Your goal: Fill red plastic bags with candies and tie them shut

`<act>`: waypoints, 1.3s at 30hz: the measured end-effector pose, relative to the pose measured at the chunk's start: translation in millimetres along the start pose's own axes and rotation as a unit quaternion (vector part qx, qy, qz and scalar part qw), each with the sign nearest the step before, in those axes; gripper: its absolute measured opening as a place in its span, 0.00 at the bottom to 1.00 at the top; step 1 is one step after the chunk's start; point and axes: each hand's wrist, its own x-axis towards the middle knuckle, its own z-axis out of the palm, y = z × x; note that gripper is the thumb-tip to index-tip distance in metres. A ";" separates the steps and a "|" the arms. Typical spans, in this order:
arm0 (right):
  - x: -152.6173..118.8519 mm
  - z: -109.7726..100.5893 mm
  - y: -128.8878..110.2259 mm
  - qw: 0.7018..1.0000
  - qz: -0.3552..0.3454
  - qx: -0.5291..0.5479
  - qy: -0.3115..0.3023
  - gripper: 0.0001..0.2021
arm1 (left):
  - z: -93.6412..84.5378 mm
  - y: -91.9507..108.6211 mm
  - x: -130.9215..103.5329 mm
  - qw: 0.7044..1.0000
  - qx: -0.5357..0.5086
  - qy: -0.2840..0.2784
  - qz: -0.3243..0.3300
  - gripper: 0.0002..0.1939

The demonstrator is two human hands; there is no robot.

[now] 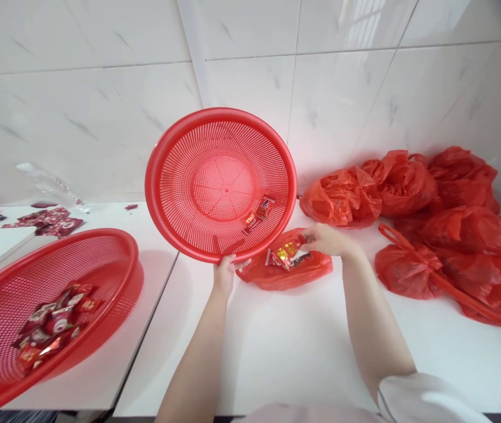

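Observation:
A round red plastic basket [171,194] is tilted up toward me, its lower rim above the table. My left hand [225,273] grips that lower rim, thumb showing on the near side. Inside the basket, a few small wrapped snacks [259,214] lie low on the right wall. A red plastic bag [283,279] lies open beside the basket's lower right rim. Red and gold wrapped snacks [286,255] show in its mouth. My right hand [323,239] is closed at the bag's far right edge, its fingertips pinching the film next to the snacks.
Several filled red bags [400,182] are piled along the wall at the right, one with a knotted handle [413,264] nearer me. At left, another red basket [118,252] holds wrapped snacks [59,323]. More packets [51,222] lie behind it. A seam divides the white tabletop [285,346].

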 end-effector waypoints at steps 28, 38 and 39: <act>24.8 67.9 -36.9 0.962 -0.169 -0.206 0.062 0.21 | 22.0 -8.7 -25.5 0.991 0.007 -0.079 -0.106 0.20; 20.2 49.7 -30.0 0.977 -0.208 -0.052 0.017 0.19 | 19.3 -5.1 -20.3 0.993 -0.016 -0.064 -0.102 0.17; 18.5 47.8 -32.3 0.979 -0.197 -0.031 0.038 0.16 | 18.9 -4.5 -19.8 0.993 -0.017 -0.064 -0.101 0.17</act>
